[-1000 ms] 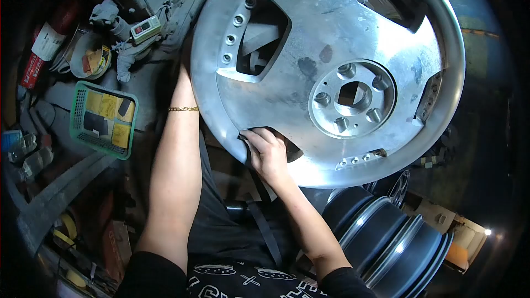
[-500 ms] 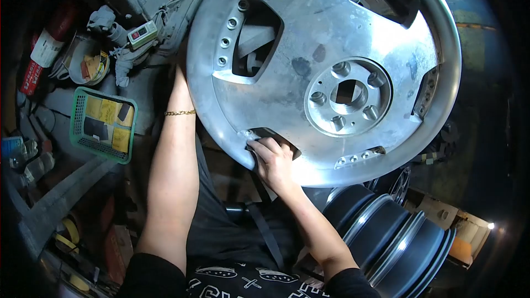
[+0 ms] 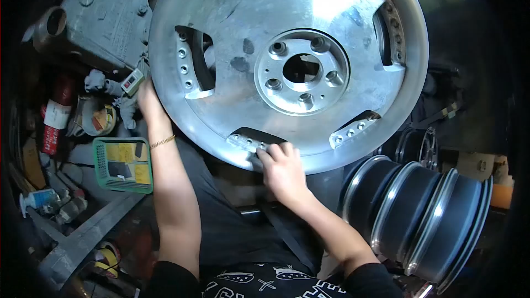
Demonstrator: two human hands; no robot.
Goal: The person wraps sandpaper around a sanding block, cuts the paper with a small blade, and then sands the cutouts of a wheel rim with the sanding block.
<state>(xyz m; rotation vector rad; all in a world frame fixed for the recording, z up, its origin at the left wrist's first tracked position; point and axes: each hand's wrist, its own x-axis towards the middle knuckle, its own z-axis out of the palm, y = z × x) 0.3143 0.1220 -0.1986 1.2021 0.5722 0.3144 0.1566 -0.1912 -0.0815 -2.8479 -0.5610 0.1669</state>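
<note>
**A:** Pos. + orient. of the wheel (image 3: 276, 63)?
**B:** Upper ctr of frame, top edge cut off. Disc face toward cam., a little tilted. Round face, so no long axis across it; axle line runs thru the center bore (image 3: 289, 77) roughly toward the viewer. Five windows around the disc; one w/ bolt holes sits at lower ctr.

**A:** Hands?
**B:** R hand (image 3: 284, 174) at the wheel's lower edge: fingers bent, close tog., tips at that lower window. Underside hidden; can't tell if clamped. L hand (image 3: 149, 102) at the wheel's L edge, just beside the switch box (image 3: 132, 81); fingers partly hidden, grip can't be told. Bracelet (image 3: 163, 142) on L wrist.

**A:** Writing/brands?
**B:** None legible on the wheel. Red cylinder (image 3: 63, 88), L side of frame: white label (image 3: 57, 115), print too blurred to read. Shirt (image 3: 265, 276), bottom ctr: white outline letters, cut off by frame edge. Grey casing (image 3: 105, 27), upper L: raised marks, illegible.

**A:** Nearby?
**B:** Green basket (image 3: 102, 174), L of the L forearm, w/ yellow + dark sheets. Dark wheel barrels (image 3: 408, 215) lower R, axis approx. sideways.
</note>
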